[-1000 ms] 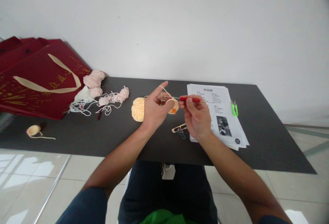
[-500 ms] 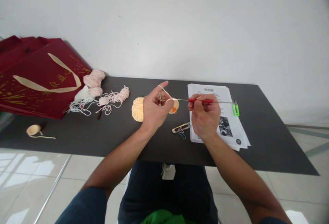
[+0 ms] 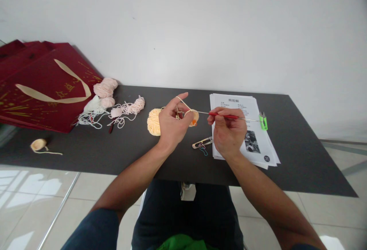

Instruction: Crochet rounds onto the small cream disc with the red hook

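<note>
Between the thumb and fingers of my left hand (image 3: 174,124) is a small pale yellow crochet piece (image 3: 195,116) with an orange spot on it. A strand of yarn (image 3: 183,101) loops over the raised index finger. My right hand (image 3: 229,131) grips a crochet hook (image 3: 226,116) by its red handle, and the hook's thin metal shaft reaches left to the piece. Just where its tip sits in the stitches is too small to tell. Beside my left hand lies a pale yellow yarn ball (image 3: 154,122), partly behind the wrist.
Printed sheets (image 3: 259,143) lie under my right hand, with green-handled snips (image 3: 263,121) at their edge. Thread snips (image 3: 202,143) and stitch markers (image 3: 203,150) are nearby. Pink yarn (image 3: 134,106), dark red bags (image 3: 43,85) and a cream crocheted cup (image 3: 38,144) occupy the left.
The hook has tilted, its handle end dipping slightly lower on the right. My left hand stays almost in place, still pinching the crochet piece.
</note>
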`<state>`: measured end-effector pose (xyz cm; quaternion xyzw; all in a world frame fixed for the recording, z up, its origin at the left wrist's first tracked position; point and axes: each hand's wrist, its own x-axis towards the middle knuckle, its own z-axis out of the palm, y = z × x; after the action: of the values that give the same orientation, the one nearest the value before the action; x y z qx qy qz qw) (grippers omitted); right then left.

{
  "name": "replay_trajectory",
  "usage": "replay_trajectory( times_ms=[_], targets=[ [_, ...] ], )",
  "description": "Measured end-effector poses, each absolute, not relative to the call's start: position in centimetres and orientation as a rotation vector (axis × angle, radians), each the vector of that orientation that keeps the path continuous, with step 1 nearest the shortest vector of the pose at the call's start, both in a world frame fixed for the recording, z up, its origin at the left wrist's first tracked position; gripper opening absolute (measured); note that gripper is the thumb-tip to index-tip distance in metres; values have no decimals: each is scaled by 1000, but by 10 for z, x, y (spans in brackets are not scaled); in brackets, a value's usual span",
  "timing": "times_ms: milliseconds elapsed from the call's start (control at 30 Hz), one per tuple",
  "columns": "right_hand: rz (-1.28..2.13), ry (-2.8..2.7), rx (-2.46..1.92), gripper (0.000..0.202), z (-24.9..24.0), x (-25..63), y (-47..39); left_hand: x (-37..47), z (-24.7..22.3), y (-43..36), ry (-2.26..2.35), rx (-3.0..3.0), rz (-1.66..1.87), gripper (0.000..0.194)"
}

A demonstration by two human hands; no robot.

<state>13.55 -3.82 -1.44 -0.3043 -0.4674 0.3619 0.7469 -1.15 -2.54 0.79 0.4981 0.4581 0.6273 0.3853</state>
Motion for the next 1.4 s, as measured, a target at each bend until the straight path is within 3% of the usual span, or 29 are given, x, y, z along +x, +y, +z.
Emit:
replay_trajectory(
  times_ms=[100, 333, 467, 833, 1233, 1400],
  targets=[
    [715, -1053, -638, 12, -18, 131, -40, -11, 6, -25, 1223, 1270, 1638, 49],
    [521, -1230, -593, 35, -19, 125, -48, -13, 3, -23, 1199, 1213, 1664, 45],
    [437, -1309, -591, 33, -26, 127, -48, -14, -1, -19, 1150, 1124, 1691, 44],
    [255, -1583, -681, 53, -34, 137, -42, -12, 4, -13, 856, 743, 1586, 55],
    [898, -1111, -642, 14, -21, 140, -28, -25, 12, -9, 751, 776, 1330, 64],
    [737, -1222, -662, 9, -13, 148, -27, -24, 6, -10, 903, 924, 1332, 65]
  ],
)
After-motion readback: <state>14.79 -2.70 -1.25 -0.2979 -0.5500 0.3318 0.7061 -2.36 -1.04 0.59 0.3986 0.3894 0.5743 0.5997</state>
